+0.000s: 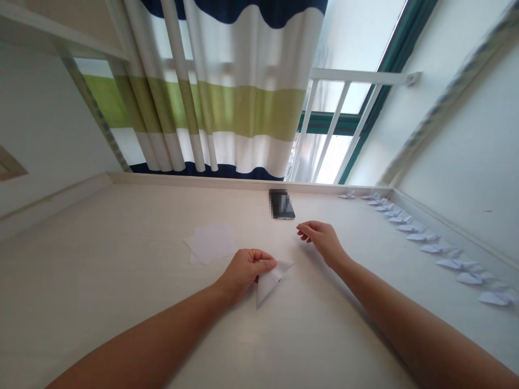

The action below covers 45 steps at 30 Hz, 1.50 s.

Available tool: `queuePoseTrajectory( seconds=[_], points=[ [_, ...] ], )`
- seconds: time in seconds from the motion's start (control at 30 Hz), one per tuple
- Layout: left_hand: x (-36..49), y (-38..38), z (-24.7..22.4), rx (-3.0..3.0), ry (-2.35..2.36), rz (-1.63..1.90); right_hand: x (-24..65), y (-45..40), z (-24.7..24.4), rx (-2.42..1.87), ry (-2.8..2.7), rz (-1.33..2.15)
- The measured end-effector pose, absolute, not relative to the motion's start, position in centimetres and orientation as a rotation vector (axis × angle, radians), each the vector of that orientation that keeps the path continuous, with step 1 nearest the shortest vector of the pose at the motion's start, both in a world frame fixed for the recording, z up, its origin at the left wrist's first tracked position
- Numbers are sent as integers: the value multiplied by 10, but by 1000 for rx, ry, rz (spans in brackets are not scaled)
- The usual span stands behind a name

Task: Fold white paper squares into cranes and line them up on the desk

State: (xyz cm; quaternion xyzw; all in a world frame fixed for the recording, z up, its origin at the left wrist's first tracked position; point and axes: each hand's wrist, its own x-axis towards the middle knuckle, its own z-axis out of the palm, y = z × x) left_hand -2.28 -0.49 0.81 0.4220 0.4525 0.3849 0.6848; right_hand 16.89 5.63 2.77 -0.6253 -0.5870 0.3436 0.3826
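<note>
My left hand [247, 270] pinches a folded piece of white paper [268, 283] between thumb and fingers, just above the white surface. The paper has a triangular shape, with one point hanging down and another pointing right; part of it is hidden by the fingers. A ring sits on one finger of this hand. To the right and farther off, my right hand [320, 237] is raised with its fingers curled together, and nothing shows in them. Flat sheets of white paper [213, 243] lie overlapped beyond my left hand.
A dark phone [287, 208], partly blurred out, lies near the far edge. Several folded white paper figures [424, 236] line the right side along the wall. A raised white rim [194, 181] borders the back, below a striped curtain [251, 108] and a white railing [357, 78].
</note>
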Motion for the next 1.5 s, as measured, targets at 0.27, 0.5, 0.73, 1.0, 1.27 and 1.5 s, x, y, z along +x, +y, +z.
queuePoseTrajectory(
  seconds=[0.27,0.5,0.73,1.0,1.27,1.5],
  points=[
    [-22,-6,7,972,998,842,169,149,29,-1981,-1500,837],
    [-21,-5,6,973,982,816,162,184,35,-1877,-1628,584],
    [-21,-3,4,964,971,828,164,178,20,-1714,-1658,504],
    [-23,-2,3,956,956,921,163,110,44,-1475,-1535,660],
    [-23,-7,7,1088,970,978,135,-2,31,-1368,-1645,1306],
    [-23,-7,4,1136,979,843,144,-5,34,-1340,-1762,1471]
  ],
)
